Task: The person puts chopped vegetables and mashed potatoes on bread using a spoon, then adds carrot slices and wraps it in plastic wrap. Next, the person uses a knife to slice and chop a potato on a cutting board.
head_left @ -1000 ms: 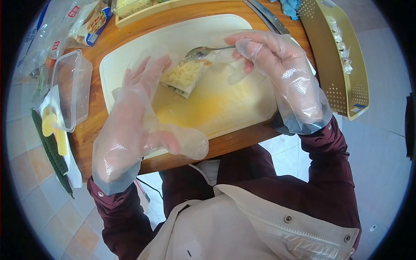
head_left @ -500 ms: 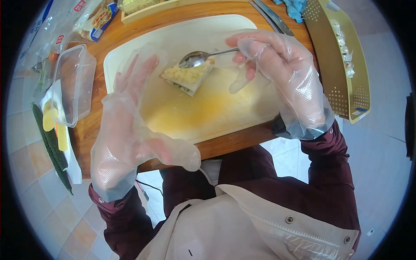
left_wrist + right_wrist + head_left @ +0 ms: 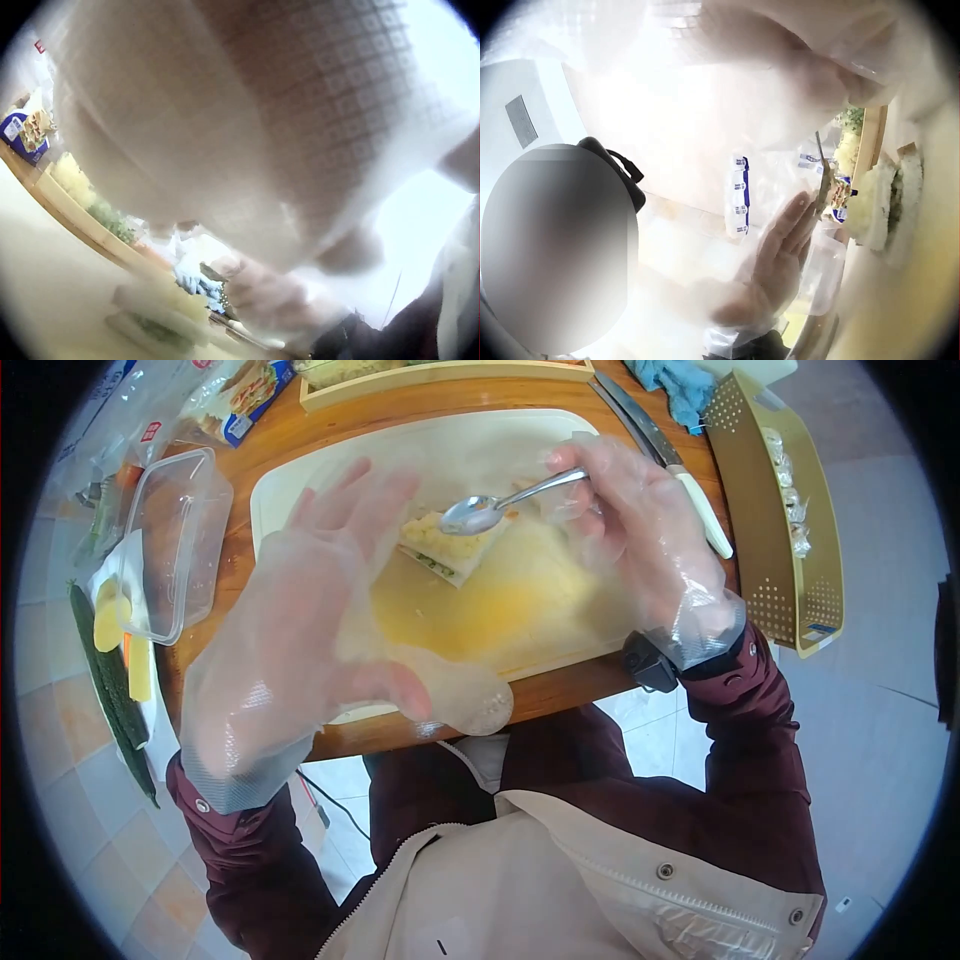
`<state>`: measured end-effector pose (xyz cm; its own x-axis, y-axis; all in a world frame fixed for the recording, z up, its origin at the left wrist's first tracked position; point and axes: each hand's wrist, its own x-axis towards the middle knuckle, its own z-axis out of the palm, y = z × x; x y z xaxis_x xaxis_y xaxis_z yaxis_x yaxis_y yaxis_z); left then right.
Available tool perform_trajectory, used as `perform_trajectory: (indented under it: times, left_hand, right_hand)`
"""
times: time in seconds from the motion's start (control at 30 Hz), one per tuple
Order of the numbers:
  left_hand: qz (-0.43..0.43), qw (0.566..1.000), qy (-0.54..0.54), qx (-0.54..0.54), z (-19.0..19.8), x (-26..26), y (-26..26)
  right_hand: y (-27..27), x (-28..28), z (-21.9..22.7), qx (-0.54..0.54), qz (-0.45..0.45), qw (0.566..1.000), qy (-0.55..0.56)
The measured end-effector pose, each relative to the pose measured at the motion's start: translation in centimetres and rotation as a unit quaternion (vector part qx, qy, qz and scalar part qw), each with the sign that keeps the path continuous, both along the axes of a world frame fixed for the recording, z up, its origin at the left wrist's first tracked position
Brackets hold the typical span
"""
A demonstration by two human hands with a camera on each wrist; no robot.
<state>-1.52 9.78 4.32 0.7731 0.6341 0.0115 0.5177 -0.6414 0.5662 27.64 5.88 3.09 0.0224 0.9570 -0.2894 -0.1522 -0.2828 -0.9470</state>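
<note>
A wedge of filled sandwich [image 3: 452, 550] with crumbly yellow topping lies on the white cutting board [image 3: 570, 615]. Green bits show along its cut side. My right hand [image 3: 655, 525], in a clear plastic glove, pinches the handle of a metal spoon [image 3: 472, 516]; the bowl overlaps the sandwich top in the head view. The right wrist view has the spoon edge-on beside the layered sandwich [image 3: 877, 199]. Gloved too, my left hand [image 3: 285, 605] is held left of the sandwich, fingers and thumb spread, with nothing in it. Its glove fills much of the left wrist view, blurred.
A knife [image 3: 690, 490] lies at the board's right edge, near a blue cloth [image 3: 680, 390] and a perforated bin [image 3: 785, 575]. Left are a clear plastic box [image 3: 195, 530], cucumbers [image 3: 110, 690] and yellow pieces. A wooden tray [image 3: 450, 377] of food stands behind the board.
The spoon bowl has moved from the sandwich's far edge to over its top. The right hand has shifted, uncovering the knife's white handle. My left hand stays spread, slightly shifted.
</note>
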Motion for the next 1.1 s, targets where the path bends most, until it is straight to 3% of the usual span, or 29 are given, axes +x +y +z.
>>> perform_trajectory:
  times: [0.47, 0.57, 1.1]
  left_hand:
    - [0.002, 1.0, 0.013, -0.015, -1.9, 1.5, 0.2]
    - [0.006, 1.0, 0.009, -0.004, -2.1, 1.1, 0.4]
    - [0.011, 0.999, -0.015, -0.028, -1.8, 0.1, 0.8]
  right_hand:
    - [-0.1, -0.3, -1.8, 0.043, 0.021, 0.999, 0.005]
    - [0.2, -0.2, -0.5, 0.037, 0.023, 0.998, -0.04]
    - [1.5, -1.6, 0.3, 0.04, 0.033, 0.997, -0.052]
